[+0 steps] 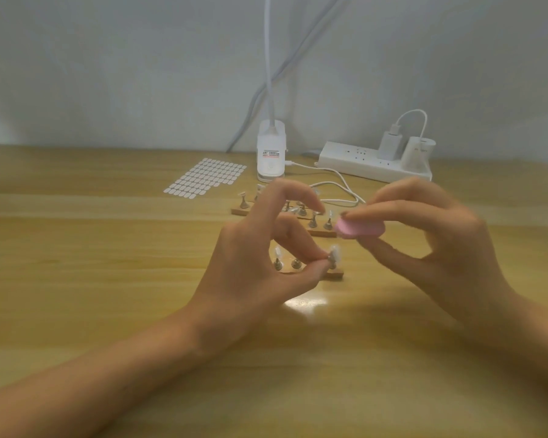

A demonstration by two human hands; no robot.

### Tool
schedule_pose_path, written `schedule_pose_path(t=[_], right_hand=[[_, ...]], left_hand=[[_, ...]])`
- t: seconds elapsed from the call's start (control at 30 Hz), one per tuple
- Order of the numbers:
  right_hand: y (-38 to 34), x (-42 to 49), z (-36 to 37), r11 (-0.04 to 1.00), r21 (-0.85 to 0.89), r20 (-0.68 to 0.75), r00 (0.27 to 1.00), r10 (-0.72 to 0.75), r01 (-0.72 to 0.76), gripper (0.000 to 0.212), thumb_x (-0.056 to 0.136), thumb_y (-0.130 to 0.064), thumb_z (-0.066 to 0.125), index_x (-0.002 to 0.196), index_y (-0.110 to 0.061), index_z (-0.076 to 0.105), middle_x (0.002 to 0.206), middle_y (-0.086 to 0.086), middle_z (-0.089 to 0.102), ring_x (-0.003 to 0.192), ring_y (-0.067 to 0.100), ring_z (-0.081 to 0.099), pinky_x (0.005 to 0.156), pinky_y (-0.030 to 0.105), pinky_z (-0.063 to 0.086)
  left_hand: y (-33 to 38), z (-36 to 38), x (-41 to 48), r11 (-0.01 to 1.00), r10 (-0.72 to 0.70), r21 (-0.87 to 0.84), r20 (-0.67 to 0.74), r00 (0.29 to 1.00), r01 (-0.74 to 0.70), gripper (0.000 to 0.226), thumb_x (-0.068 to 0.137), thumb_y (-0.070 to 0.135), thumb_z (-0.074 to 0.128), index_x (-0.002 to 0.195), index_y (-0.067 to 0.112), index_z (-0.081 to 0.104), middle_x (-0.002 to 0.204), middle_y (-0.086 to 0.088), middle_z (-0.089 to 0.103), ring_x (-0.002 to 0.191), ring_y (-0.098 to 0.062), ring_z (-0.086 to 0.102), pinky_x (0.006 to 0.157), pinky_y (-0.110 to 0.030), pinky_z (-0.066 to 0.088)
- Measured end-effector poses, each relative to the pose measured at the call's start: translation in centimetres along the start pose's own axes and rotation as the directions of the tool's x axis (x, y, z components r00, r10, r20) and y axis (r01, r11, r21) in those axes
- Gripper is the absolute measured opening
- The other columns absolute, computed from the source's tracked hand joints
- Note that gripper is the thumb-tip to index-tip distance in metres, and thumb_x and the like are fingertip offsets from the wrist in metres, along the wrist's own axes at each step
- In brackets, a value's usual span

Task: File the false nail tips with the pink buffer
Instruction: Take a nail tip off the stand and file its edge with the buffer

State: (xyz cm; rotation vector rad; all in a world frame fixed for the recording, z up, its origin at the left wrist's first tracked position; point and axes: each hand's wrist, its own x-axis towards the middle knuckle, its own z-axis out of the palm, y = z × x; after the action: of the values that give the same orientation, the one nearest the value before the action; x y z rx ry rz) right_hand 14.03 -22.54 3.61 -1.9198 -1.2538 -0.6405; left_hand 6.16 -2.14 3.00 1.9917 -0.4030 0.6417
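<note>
My left hand [260, 257] pinches a small stand with a clear false nail tip [333, 255] on top, between thumb and a finger, just above the near wooden holder strip [336, 275]. My right hand [431, 235] grips the pink buffer [359, 229] between thumb and fingers, up and to the right of that tip, not touching it. Two more pegs [287, 263] stand on the near strip. Further wooden strips with pegs and tips [320, 224] lie behind my hands, partly hidden.
A sheet of white adhesive tabs [204, 178] lies at the back left of the wooden table [92, 248]. A white clip lamp base [271, 151], its cable [336, 188] and a power strip [374, 164] with chargers stand at the back.
</note>
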Motion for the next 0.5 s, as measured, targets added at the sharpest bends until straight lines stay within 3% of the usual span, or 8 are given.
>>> schedule_pose_path(t=[0.13, 0.27, 0.37, 0.5], right_hand=[[-0.48, -0.2, 0.5, 0.995, 0.026, 0.059, 0.994, -0.096, 0.095, 0.022, 0.086, -0.008, 0.077, 0.108, -0.011, 0.075, 0.099, 0.005, 0.064, 0.094, 0.013, 0.066, 0.086, 0.027, 0.052], [0.11, -0.08, 0.09, 0.998, 0.057, -0.02, 1.0, 0.001, 0.0, 0.019, 0.09, -0.012, 0.077, 0.108, -0.013, 0.073, 0.098, 0.005, 0.064, 0.093, 0.019, 0.065, 0.081, 0.036, 0.052], [-0.52, -0.3, 0.56, 0.985, 0.166, 0.019, 0.999, -0.049, 0.045, 0.021, 0.09, -0.016, 0.075, 0.111, -0.016, 0.071, 0.103, 0.002, 0.064, 0.098, 0.02, 0.066, 0.085, 0.034, 0.051], [-0.08, -0.27, 0.66, 0.989, 0.146, 0.001, 0.999, 0.038, -0.038, 0.017, 0.09, -0.016, 0.075, 0.106, -0.012, 0.071, 0.098, 0.007, 0.068, 0.093, 0.024, 0.067, 0.081, 0.045, 0.052]], left_hand=[[-0.04, 0.05, 0.0, 1.0, 0.012, 0.018, -0.009, 1.0, -0.012, 0.05, 0.077, 0.012, 0.083, 0.111, 0.028, 0.051, 0.073, 0.015, 0.071, 0.077, -0.002, 0.071, 0.063, -0.006, 0.041], [-0.02, 0.14, 0.0, 1.0, 0.008, -0.017, -0.011, 1.0, -0.008, 0.05, 0.078, 0.01, 0.083, 0.112, 0.027, 0.051, 0.076, 0.019, 0.071, 0.079, 0.001, 0.071, 0.064, -0.008, 0.042], [-0.01, 0.08, 0.35, 0.993, -0.015, -0.115, -0.021, 1.0, 0.012, 0.047, 0.08, 0.024, 0.084, 0.114, 0.026, 0.052, 0.076, 0.019, 0.071, 0.078, -0.004, 0.072, 0.067, -0.012, 0.04], [-0.02, 0.0, 0.47, 0.974, -0.063, -0.218, -0.012, 0.998, 0.059, 0.047, 0.076, 0.029, 0.081, 0.113, 0.028, 0.053, 0.076, 0.015, 0.072, 0.077, -0.009, 0.073, 0.068, -0.015, 0.042]])
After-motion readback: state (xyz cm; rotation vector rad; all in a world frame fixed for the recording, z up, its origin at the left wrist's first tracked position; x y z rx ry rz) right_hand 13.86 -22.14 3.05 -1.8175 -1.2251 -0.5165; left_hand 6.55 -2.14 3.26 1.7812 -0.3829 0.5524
